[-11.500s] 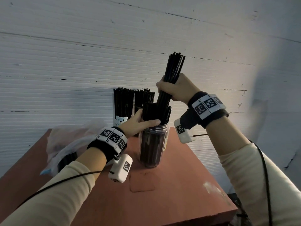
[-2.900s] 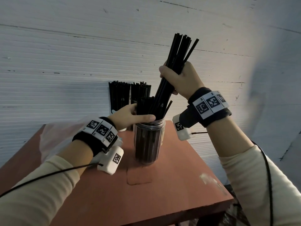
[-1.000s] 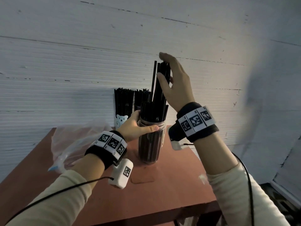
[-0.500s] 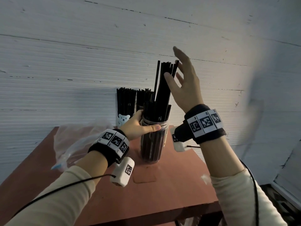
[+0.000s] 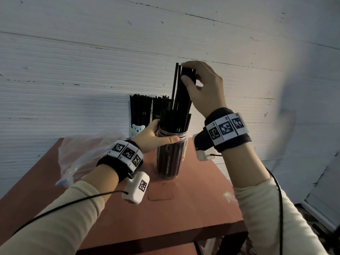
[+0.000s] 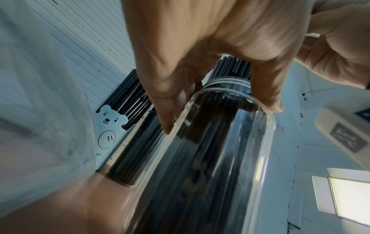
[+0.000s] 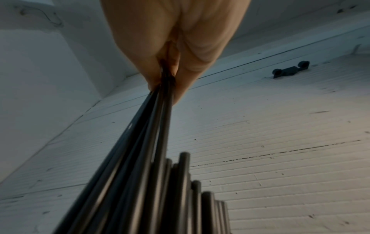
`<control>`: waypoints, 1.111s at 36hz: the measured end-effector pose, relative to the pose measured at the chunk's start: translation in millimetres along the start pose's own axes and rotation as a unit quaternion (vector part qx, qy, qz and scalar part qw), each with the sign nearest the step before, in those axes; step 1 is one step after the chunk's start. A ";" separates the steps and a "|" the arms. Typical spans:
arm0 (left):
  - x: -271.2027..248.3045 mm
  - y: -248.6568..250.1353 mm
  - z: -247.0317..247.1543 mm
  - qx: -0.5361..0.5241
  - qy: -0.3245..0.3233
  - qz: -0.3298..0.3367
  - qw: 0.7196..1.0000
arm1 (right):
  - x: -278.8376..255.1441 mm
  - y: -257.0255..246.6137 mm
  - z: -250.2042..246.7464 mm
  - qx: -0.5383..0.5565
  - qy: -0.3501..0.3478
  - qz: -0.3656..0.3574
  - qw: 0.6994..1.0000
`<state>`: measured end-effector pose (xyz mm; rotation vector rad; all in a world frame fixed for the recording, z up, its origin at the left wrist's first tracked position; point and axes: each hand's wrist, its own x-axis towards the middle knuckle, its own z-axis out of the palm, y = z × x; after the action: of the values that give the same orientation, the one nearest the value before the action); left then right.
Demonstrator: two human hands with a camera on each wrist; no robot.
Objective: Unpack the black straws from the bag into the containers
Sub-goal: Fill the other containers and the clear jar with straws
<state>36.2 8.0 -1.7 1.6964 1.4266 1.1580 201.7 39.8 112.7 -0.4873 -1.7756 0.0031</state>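
A clear plastic jar (image 5: 171, 159) packed with black straws stands on the red-brown table (image 5: 193, 208). My left hand (image 5: 161, 134) grips the jar just under its rim; the left wrist view shows its fingers (image 6: 166, 110) and thumb curled round the jar (image 6: 220, 158). A bundle of black straws (image 5: 181, 100) sticks up well above the others in the jar. My right hand (image 5: 184, 71) pinches the top ends of this bundle, index finger over the tips. In the right wrist view the straws (image 7: 144, 158) run down from my fingertips (image 7: 152, 76).
A crumpled clear plastic bag (image 5: 82, 159) lies on the table at the left. Behind the jar, against the white ribbed wall, stand a bear-printed container (image 5: 137, 129) and a second container (image 5: 160, 107), both full of straws. The table's right edge lies beyond the jar.
Half a second ago my right hand was spread open beside the raised straws; now it has closed on their top ends. The left hand stays on the jar.
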 end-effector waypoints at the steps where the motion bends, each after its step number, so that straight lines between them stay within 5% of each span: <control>1: 0.3 -0.5 -0.1 0.001 0.000 0.000 1.000 | -0.7 0.0 0.8 0.000 -0.001 0.001 1.000; 17: 1.4 -0.5 1.3 0.007 0.010 -0.013 1.000 | -64.9 10.1 19.9 0.015 -0.026 0.055 0.998; 34: -0.6 0.8 5.5 -0.018 0.028 0.005 0.999 | -95.9 5.7 29.8 0.001 0.010 0.062 0.998; 40: 0.2 -0.2 5.1 -0.012 0.023 0.005 1.000 | -89.6 5.1 20.2 0.019 -0.030 0.061 0.997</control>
<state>40.8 8.6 -3.9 1.6725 1.4284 1.2214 200.5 20.4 22.9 -0.5722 -1.7988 0.1387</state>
